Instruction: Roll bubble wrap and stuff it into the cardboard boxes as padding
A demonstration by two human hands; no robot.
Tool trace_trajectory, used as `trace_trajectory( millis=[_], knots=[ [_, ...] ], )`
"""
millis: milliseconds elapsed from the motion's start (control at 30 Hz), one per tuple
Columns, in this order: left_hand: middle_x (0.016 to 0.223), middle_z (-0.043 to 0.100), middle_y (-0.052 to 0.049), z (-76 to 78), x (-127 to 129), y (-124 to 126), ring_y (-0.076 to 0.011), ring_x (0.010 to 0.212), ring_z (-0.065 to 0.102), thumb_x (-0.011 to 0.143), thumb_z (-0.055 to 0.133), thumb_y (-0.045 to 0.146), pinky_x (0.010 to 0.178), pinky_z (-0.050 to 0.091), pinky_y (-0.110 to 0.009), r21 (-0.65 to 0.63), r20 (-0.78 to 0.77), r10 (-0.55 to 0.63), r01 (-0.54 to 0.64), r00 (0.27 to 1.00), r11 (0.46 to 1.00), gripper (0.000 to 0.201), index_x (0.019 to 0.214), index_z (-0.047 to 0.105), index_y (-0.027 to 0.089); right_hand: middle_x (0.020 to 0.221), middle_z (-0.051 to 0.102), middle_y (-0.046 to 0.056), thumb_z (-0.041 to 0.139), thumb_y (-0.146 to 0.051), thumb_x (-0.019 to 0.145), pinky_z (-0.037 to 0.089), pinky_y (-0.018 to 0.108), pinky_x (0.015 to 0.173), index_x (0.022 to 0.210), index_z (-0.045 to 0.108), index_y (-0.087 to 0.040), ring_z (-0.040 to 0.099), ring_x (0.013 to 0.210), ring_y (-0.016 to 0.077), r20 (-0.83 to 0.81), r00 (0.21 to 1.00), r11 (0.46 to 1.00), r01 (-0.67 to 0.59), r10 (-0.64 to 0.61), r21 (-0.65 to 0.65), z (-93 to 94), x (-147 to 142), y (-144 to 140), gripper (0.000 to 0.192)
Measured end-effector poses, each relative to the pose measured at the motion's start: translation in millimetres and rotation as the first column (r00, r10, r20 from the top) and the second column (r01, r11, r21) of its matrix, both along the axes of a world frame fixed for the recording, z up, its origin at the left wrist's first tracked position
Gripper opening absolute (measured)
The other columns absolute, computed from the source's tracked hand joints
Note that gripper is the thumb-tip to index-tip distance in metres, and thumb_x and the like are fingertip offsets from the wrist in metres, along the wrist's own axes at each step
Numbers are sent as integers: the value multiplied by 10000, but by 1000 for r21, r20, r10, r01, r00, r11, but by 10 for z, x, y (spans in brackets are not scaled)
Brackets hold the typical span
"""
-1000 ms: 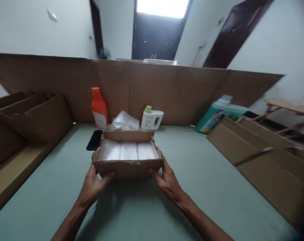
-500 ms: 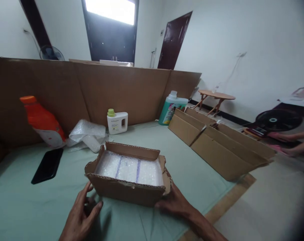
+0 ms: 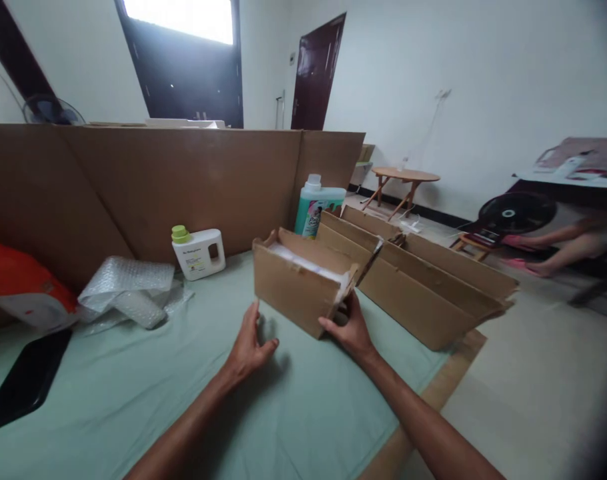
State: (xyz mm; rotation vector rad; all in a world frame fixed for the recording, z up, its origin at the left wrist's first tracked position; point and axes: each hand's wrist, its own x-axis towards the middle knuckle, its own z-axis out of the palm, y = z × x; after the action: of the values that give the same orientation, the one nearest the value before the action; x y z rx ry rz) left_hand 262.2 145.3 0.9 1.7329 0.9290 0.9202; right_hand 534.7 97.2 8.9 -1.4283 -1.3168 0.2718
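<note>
Box: a shallow open-topped brown corrugated cardboard box point(image 3: 303, 283) lined with white bubble wrap sits on the pale green cloth-covered table point(image 3: 133, 393), near its right edge.
Change: half a second ago it lay square in front of the person; now it sits farther right and away, just beside the flat stack of folded brown cardboard sheets point(image 3: 433, 287).
Axis: its long side runs from near right to far left, the open top facing up and the near long wall turned toward the camera.
Right hand: the right hand point(image 3: 351, 327) is clamped on the box's near right corner, fingers against the wall.
Left hand: the left hand point(image 3: 248, 343) rests open on the cloth just off the near wall, fingers apart, holding nothing.
Around: a small white jug with a green cap point(image 3: 199, 250) and a crumpled roll of clear bubble wrap point(image 3: 128, 293) lie to the left; a teal detergent bottle point(image 3: 314, 207) stands behind the box.
</note>
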Motion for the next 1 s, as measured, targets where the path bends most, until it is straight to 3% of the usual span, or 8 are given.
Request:
trace_trajectory(
  millis=[100,200,367,700,833,1000],
  knots=[
    [1629,253,-234,-200,227,-147,-387,1511,247,744,663,327,1198,266,-592,120,-119,-58,72,991,990,881,1530,324,116,1490,478,202,787,-541,675,489,526,1035,1570,193,-203,552,1283,330,58,984,985,168,-170,30,44,372,331,1126],
    [1602,327,-217,-364,185,-311,-370,1493,307,806,608,268,1184,305,-593,215,-202,-49,93,978,972,711,1482,429,140,1573,355,220,792,-514,668,320,534,1181,1567,174,-147,379,1438,336,75,962,964,261,-264,48,31,611,574,1151],
    [1558,400,-219,-410,77,-386,-372,1437,410,851,567,300,1138,378,-606,279,-196,-35,90,980,956,548,1376,560,141,1606,293,226,790,-493,674,247,505,1222,1564,146,-114,301,1488,322,103,932,937,346,-349,43,-73,757,756,1161],
    [1510,475,-212,-326,98,-415,-369,1377,490,829,578,310,1097,444,-585,293,-234,-31,101,972,951,459,1251,660,149,1578,331,244,785,-511,686,278,515,1205,1556,177,-94,338,1462,342,139,892,903,429,-429,34,-118,745,834,1140],
    [1499,487,-218,-310,98,-408,-374,1367,501,818,598,301,1091,447,-587,285,-228,-36,102,973,953,445,1227,676,145,1523,390,255,735,-515,744,274,526,1195,1501,309,-80,350,1436,357,155,878,892,451,-452,45,-140,654,717,972],
    [1493,496,-210,-324,94,-394,-364,1358,512,806,613,274,1087,456,-570,280,-217,-48,109,975,954,438,1223,681,157,1279,597,205,606,-492,834,460,534,1030,1302,534,-129,562,1210,336,202,901,920,392,-383,-2,-234,420,362,597]
  ],
)
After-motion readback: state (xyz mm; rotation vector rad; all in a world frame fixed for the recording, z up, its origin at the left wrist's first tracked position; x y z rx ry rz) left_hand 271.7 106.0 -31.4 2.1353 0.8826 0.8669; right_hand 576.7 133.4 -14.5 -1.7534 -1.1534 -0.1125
